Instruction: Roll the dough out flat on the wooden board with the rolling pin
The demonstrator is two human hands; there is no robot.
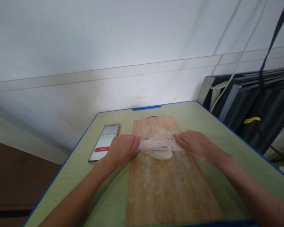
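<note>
Clock taken from the dough sheet (160,155), 12 pointing to the wall.

Progress: dough already pressed to a thin, roundish sheet, lying in the 12 o'clock half of the wooden cutting board (165,192). Pale rolling pin (156,145) lies across it, 9 to 3, dough showing on both sides. Flattening looks well along but unfinished, judging by the pin on top. Evenness hidden under the pin; how much is left, cannot tell. Flour (148,133) dusts the board around the sheet.

Hands: left hand (124,147) at 9, fingers curled on the pin's end; right hand (194,145) at 3, likewise gripping the other end. Undersides of the fingers not visible.

Count: one dough sheet, one pin, one board with one metal handle (152,117) at 12, one smartphone (106,136) at 9 with a timer display, partly behind the left hand; one green table (217,129). At 2, several dark panels (272,97), exact number unclear; one yellow strip (252,120) there.
</note>
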